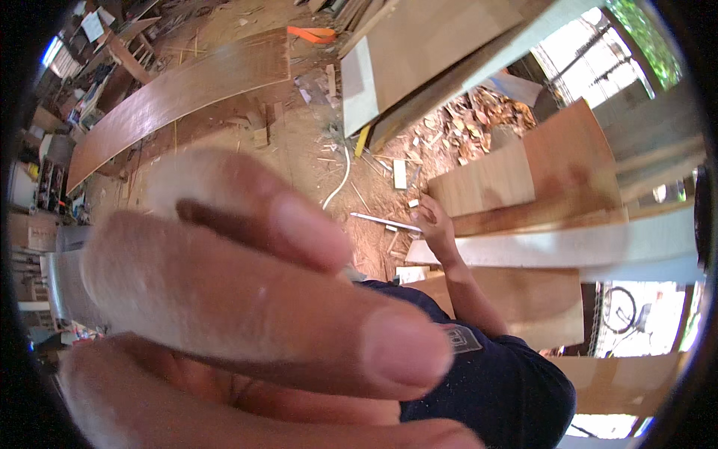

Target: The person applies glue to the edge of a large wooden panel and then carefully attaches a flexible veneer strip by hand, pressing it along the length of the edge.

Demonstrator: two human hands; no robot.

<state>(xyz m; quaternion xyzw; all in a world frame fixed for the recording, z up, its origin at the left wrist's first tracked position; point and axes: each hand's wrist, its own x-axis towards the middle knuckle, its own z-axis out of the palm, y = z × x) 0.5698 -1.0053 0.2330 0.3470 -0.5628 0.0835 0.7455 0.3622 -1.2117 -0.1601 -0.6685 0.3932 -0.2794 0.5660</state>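
Note:
My left hand [254, 299] is very close to the view and fills its lower left. Its fingers are bent and somewhat apart, with nothing seen between them; the palm is mostly out of sight. Farther off, right of centre, my right hand [434, 222] has its fingers closed on one end of a slim pale stick [385, 221], whose exact kind I cannot make out. The stick points left over the littered ground. Beside my right hand is a plywood sheet [486, 179] with a pale and a reddish part.
A long brown board [187, 97] lies at the upper left. Large panels [426, 56] lean at the top. A white board [546, 247] runs right of my arm. Wood scraps, a white cord [340, 179] and an orange strap [312, 34] lie on the ground.

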